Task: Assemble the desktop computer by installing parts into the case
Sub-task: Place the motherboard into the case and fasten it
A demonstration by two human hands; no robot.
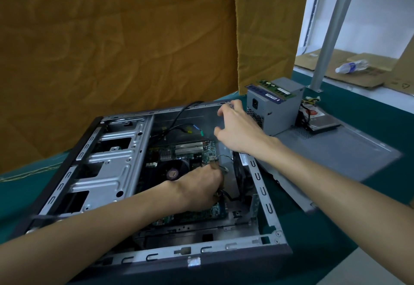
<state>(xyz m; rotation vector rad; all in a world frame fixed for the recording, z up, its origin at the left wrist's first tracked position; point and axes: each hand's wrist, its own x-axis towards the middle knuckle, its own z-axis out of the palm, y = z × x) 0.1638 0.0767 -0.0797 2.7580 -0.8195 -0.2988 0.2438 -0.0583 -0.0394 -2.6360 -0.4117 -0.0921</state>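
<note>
Case (107, 168) lay on its side on the green table cover (336, 228), open face up, drive cage on the left half. Motherboard (190, 152) sat inside, right of the cage, with black cables (179, 116) looping over the far rim down to it.

Left hand (199, 186) was deep in the case over the board's near-right part, fingers curled down around a small connector with thin wires (220, 164); exact grip hidden by the hand itself. Right hand (237, 127) hovered above the far-right corner of the case, fingers spread and loosely bent, holding nothing that I could make out; fingertips near the far rim, contact unclear.

Power supply (273, 109) stood just beyond the case's far-right corner, on the removed side panel (336, 150). Two RAM sticks (272, 90) lay on top of it. Hard drive (322, 123) sat right of the supply, with the supply's cable bundle beside it.

Far right: a plastic bottle (351, 66) lying on flattened cardboard (358, 74). Ochre cloth (112, 49) hung behind the table.
</note>
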